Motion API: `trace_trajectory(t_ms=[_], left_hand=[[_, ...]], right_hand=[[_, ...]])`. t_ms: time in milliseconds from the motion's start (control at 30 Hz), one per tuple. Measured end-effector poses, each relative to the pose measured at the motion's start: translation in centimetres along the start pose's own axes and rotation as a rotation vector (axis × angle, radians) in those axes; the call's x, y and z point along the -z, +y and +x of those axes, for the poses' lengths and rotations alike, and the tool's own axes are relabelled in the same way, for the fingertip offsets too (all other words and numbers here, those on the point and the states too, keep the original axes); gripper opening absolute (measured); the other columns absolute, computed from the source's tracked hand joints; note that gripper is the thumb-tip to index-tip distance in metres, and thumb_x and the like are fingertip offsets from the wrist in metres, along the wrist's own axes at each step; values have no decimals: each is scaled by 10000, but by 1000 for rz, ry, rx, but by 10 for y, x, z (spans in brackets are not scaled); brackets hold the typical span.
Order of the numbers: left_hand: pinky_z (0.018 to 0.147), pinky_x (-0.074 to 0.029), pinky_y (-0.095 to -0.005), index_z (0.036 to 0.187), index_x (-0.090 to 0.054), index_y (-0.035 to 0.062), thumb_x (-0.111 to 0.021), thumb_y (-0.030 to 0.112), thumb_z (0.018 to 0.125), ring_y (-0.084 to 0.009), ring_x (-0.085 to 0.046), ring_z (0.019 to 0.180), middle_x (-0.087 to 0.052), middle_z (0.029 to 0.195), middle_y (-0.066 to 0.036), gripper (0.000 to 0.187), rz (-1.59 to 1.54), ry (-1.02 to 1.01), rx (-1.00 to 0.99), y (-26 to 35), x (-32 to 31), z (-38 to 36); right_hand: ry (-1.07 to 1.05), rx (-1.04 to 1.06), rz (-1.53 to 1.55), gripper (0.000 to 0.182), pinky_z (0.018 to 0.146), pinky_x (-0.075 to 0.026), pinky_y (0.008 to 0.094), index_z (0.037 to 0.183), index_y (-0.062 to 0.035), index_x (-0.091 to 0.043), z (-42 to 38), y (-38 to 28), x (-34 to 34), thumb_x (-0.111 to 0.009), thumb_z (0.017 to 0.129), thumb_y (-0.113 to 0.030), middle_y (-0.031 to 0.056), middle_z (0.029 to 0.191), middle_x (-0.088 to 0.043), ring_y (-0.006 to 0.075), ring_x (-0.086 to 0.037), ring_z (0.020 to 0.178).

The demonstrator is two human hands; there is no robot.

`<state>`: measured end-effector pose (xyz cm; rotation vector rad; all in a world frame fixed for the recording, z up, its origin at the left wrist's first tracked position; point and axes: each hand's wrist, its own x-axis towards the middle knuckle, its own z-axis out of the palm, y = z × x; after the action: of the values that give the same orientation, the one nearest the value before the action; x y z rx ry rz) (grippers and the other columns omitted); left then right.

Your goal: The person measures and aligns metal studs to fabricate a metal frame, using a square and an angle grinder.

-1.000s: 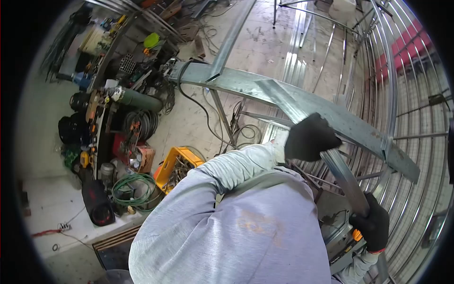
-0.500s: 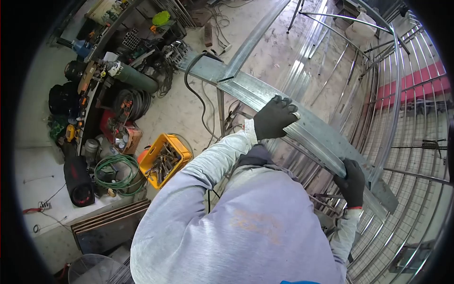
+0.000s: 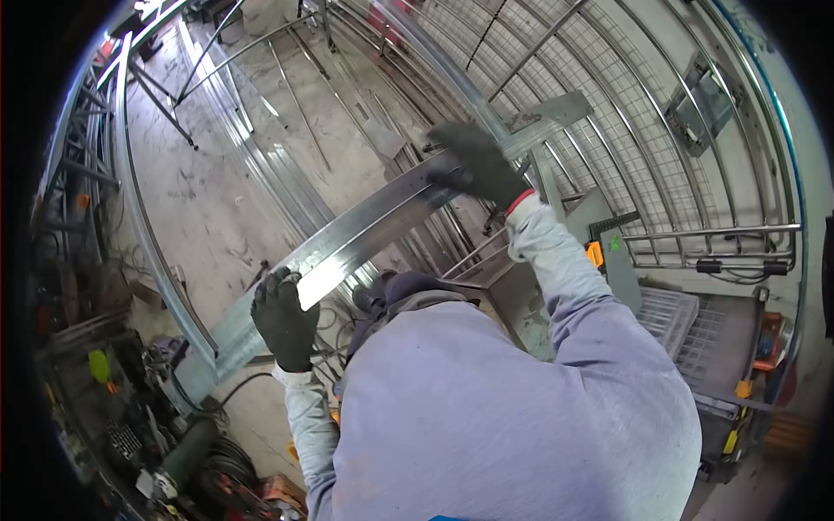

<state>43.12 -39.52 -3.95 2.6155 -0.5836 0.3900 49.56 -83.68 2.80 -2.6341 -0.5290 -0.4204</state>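
Note:
A long galvanized steel channel (image 3: 382,227) runs diagonally in front of me, from lower left to upper right. My left hand (image 3: 287,323), in a dark glove, has its fingers curled over the channel near its left part, beside a bright reflection. Farther right, my right hand (image 3: 478,169), gloved with a red cuff edge, is over the channel with thumb and fingers apart, slightly blurred. Another metal profile (image 3: 143,217) meets the channel at its left end, and a further profile (image 3: 452,74) meets it near the right end.
Long metal strips (image 3: 252,165) lie on the floor beyond the channel. A curved tube-and-mesh frame (image 3: 625,113) stands at the right. Tools and a green gas cylinder (image 3: 189,451) crowd the lower left. Plastic crates (image 3: 665,321) sit at right.
My view has swung to the right. My left hand has shifted leftward along the channel; my right hand has loosened from its grip and reaches over it, fingers spread.

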Motion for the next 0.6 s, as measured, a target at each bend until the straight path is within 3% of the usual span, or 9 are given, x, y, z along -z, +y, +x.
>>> trace_trajectory(t_ms=[33,67,167,233,267,300,367,500,600], left_hand=[[970,-527,-508,1159,-709,128,-893,198,666,-354,-662,1198,-708,1261,-98,531,8,-3,-11,-1,-1,3],[937,-549,-512,1133,-717,74,-861,121,684,-395,-683,1146,-730,1201,-157,473,-4,22,-21,7,10,1],[880,-533,-520,1135,-712,89,-874,170,685,-402,-675,1066,-698,1220,-165,486,-10,16,-21,-10,-2,-4],[864,-521,-521,1133,-716,109,-885,206,675,-395,-669,1058,-690,1215,-167,498,4,-12,17,-9,0,-2],[874,-518,-521,1129,-720,117,-890,217,667,-387,-667,1080,-694,1215,-154,502,22,-37,31,-10,0,-5],[884,-516,-521,1124,-725,124,-895,228,658,-379,-664,1102,-698,1215,-141,506,38,-59,51,-8,2,-3],[927,-514,-522,1121,-738,131,-903,232,642,-364,-661,1162,-712,1232,-105,517,3,-35,62,-7,4,1],[996,-503,-528,1108,-766,128,-899,239,646,-351,-644,1234,-733,1250,-66,493,28,-118,123,-3,10,6],[994,-502,-525,1106,-768,122,-898,243,649,-353,-650,1214,-735,1241,-67,490,20,-129,126,-1,13,9]], right_hand=[[141,-104,-30,641,999,-512,522,1286,-59,-703,6,22,2,-787,876,-545,187,1213,-720,407,-668,1149],[147,-253,-163,717,1023,-510,519,1336,-55,-680,4,42,9,-754,888,-610,204,1255,-714,412,-668,1180],[155,-549,-497,907,1088,-513,520,1478,-63,-590,-2,136,-11,-725,868,-722,247,1377,-688,416,-666,1277],[-313,-873,-451,974,1107,-512,539,1525,-77,-546,21,144,-8,-752,831,-728,251,1409,-681,409,-667,1305],[-449,-857,-467,976,1075,-526,573,1520,-96,-555,23,142,-6,-768,811,-731,245,1353,-714,416,-706,1237],[-354,-872,-504,955,995,-541,575,1463,-140,-608,21,150,-15,-779,757,-759,248,1243,-749,459,-714,1162],[-218,-816,-482,668,954,-554,556,1262,-144,-734,23,167,-24,-853,731,-531,201,1120,-776,426,-726,1092],[-79,-853,-430,464,909,-567,550,1106,-133,-694,14,192,-5,-827,765,-418,176,1091,-771,408,-739,1051],[-150,-910,-406,471,908,-568,551,1130,-134,-697,15,223,10,-831,768,-404,169,1085,-776,405,-741,1052]])
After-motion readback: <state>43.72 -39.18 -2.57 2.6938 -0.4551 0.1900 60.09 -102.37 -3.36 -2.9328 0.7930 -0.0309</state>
